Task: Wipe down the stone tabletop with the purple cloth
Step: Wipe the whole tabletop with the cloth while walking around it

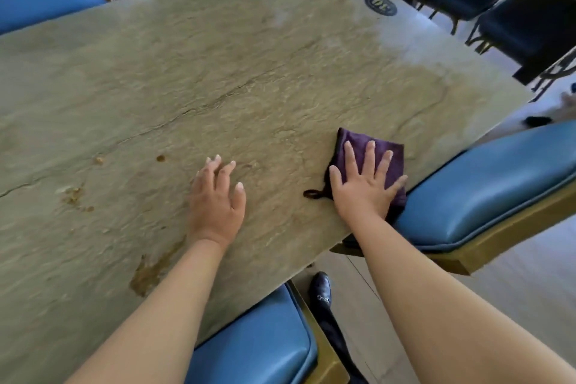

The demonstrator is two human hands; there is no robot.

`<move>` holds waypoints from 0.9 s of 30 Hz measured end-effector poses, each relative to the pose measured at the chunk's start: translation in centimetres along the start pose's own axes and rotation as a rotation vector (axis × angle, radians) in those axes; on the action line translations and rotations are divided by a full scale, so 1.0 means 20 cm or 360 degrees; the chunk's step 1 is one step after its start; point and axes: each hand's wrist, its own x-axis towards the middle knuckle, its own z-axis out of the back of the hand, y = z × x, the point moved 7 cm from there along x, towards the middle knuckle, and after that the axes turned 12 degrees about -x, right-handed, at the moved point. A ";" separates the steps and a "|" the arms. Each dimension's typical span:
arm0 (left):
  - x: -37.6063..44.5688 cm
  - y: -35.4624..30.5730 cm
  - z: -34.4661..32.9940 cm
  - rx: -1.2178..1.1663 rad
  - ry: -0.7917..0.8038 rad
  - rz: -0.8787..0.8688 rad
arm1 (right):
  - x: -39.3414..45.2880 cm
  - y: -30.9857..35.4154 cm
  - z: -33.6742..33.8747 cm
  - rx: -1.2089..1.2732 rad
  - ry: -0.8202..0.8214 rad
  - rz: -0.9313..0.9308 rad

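The right hand point(364, 187) presses flat, fingers straight, on the purple cloth point(371, 162) at the right edge of the stained stone tabletop point(218, 72), left hand point(218, 196) resting relaxed beside, blue chairs point(486, 184) around.

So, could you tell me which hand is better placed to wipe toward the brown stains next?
The right hand: it already presses flat on the purple cloth, while the left hand rests bare on the tabletop.
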 end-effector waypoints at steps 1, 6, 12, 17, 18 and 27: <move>0.00 0.00 0.00 -0.0007 0.0006 0.0002 | -0.08 0.03 -0.01 0.0015 -0.0029 0.0009; 0.00 0.02 0.02 -0.0426 0.0091 0.0037 | -0.50 0.34 -0.07 -0.0035 -0.0171 0.0815; -0.06 0.15 0.27 -0.0668 -0.0158 0.0213 | -0.65 0.70 -0.09 -0.0157 -0.0329 0.1728; -0.18 0.38 0.38 0.0018 -0.0193 0.0293 | -0.36 0.90 0.00 -0.0180 -0.0259 0.1307; -0.21 0.41 0.37 0.0039 -0.0159 0.0318 | -0.30 0.94 0.03 -0.0160 -0.0238 0.1217; -0.21 0.45 0.36 -0.0217 -0.0061 0.0317 | -0.17 1.21 0.09 -0.0195 -0.0159 0.1195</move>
